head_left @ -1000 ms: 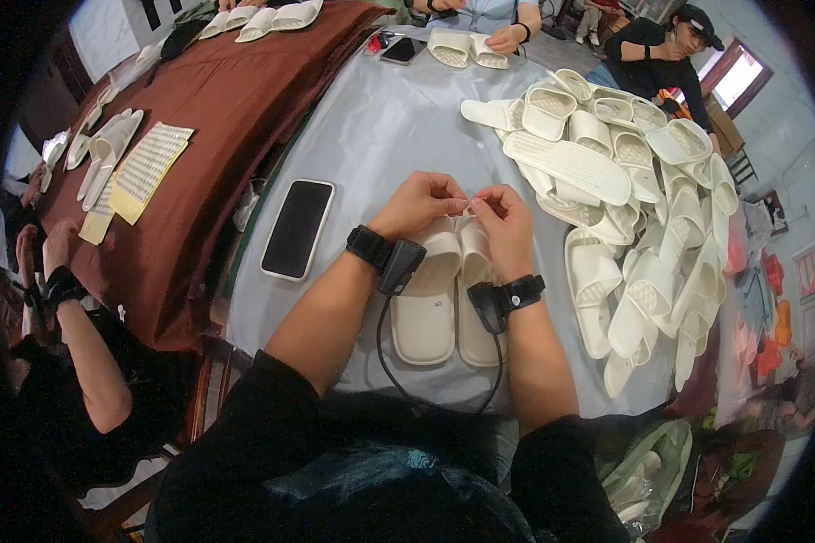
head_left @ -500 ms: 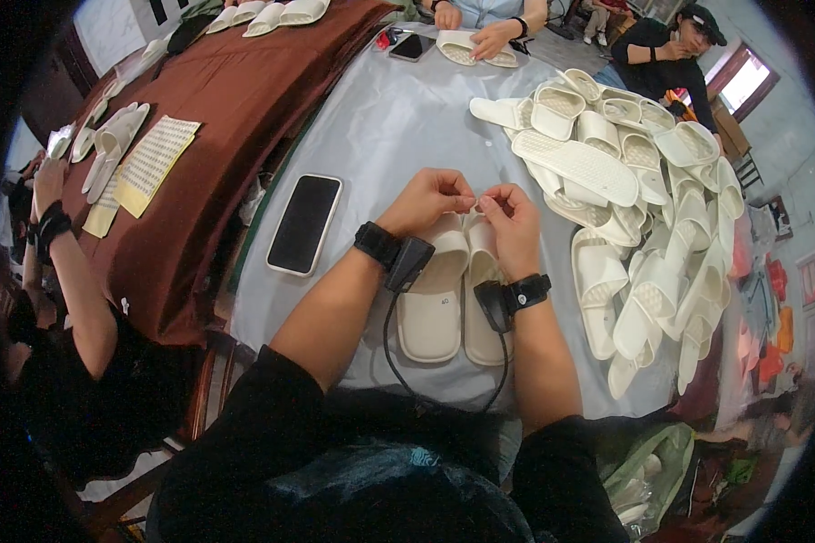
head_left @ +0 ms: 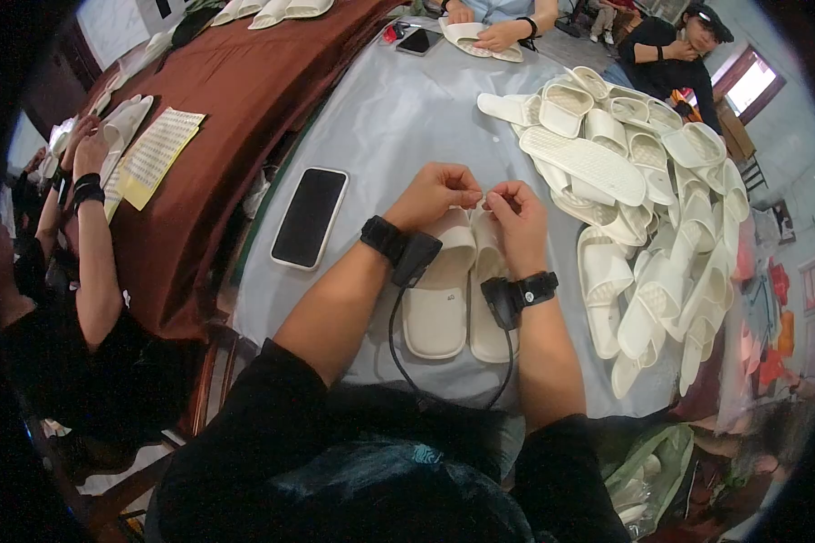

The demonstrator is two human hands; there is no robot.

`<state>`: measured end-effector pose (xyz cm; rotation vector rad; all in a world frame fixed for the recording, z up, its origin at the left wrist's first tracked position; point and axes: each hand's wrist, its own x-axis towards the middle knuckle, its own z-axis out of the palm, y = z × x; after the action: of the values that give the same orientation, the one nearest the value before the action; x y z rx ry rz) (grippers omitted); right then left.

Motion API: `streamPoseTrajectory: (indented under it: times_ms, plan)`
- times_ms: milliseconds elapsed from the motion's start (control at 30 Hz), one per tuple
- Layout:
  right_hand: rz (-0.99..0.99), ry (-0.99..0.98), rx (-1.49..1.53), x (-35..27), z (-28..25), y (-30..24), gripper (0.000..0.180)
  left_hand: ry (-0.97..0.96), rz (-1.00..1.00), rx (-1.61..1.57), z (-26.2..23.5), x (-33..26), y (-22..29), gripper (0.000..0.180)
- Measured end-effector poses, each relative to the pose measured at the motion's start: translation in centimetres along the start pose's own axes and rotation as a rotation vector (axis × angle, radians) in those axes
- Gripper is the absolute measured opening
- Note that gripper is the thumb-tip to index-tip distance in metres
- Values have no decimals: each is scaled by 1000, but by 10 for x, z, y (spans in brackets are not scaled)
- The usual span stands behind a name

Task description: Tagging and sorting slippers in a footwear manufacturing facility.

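A pair of cream slide slippers lies side by side before me: the left slipper (head_left: pixel 435 319) and the right slipper (head_left: pixel 491 342), partly behind my wrist gear. Above their toe ends, my left hand (head_left: pixel 437 195) pinches thumb and fingertips together. My right hand (head_left: pixel 520 224) pinches likewise just beside it, over the right slipper's strap, fingertips nearly meeting the left's. Whatever is between the fingers is too small to make out. Black bands with boxes sit on both wrists, and cables hang from them across the slippers.
A heap of cream slippers (head_left: pixel 647 163) covers the table's right side. A phone (head_left: pixel 310 219) lies left of my forearm. Across the table, a person's hand (head_left: pixel 503 36) handles another slipper. On the brown-covered table (head_left: pixel 217 154) are printed sheets (head_left: pixel 158 161); another person works there.
My hands keep pinching above the slippers, their fingertips slightly farther apart. The view has shifted a little. At the brown table, the other person's hands have moved onto the slippers.
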<state>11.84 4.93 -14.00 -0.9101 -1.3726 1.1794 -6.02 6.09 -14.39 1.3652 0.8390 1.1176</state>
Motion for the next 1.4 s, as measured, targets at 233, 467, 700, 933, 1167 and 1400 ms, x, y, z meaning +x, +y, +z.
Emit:
streamPoseTrajectory:
  times_ms: [233, 467, 700, 933, 1167, 1400]
  plan:
    - [35, -13, -62, 1, -3, 1, 12, -11, -12, -3, -1, 1, -2, 4]
    - [47, 13, -92, -2, -3, 1, 11, -4, -30, 28, 0, 1, -4, 5]
    - [45, 12, -80, -1, 1, 2, 10, -16, -8, 38, -6, 4, -11, 5]
    - [31, 20, -82, -1, 0, -1, 10, -15, -32, -93, -2, 3, -9, 4]
    - [28, 14, 8, 0, 0, -2, 11, 24, -9, 21, -2, 1, -3, 5]
    - [19, 28, -13, 0, -1, -2, 11, 12, 3, -50, -2, 3, -6, 4]
